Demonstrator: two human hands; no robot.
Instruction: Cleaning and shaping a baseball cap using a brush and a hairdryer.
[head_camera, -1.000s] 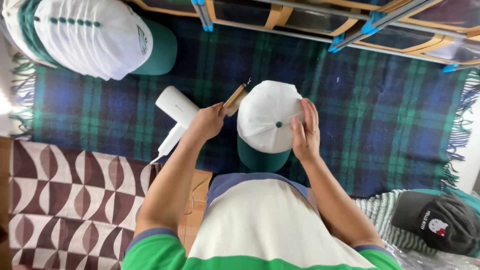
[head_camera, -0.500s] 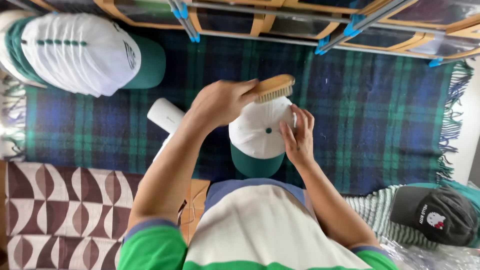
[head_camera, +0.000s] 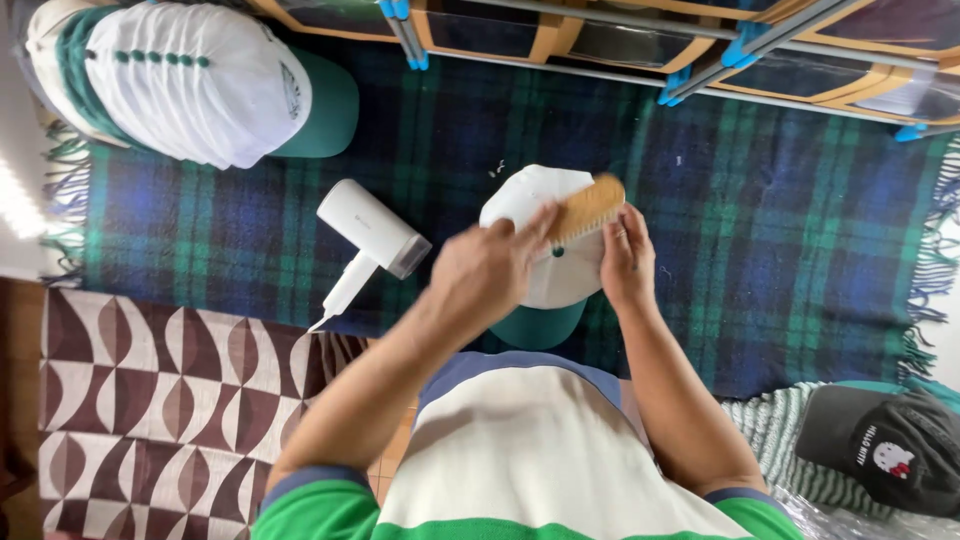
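Cream shirt (head_camera: 520, 440) — blue yoke, green short sleeves — bare forearms.

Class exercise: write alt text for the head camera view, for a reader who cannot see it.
A person's left hand sweeps a wooden bristle brush over a white cap with a green brim, steadied by the right hand, on a blue-green plaid blanket. A white hair dryer lies to the left, below a stack of matching white-and-green caps.

A small home workshop for caps: a plaid blanket (head_camera: 760, 220) covers the work surface, a stack of white-and-green caps (head_camera: 190, 80) beside a hair dryer (head_camera: 372, 232).
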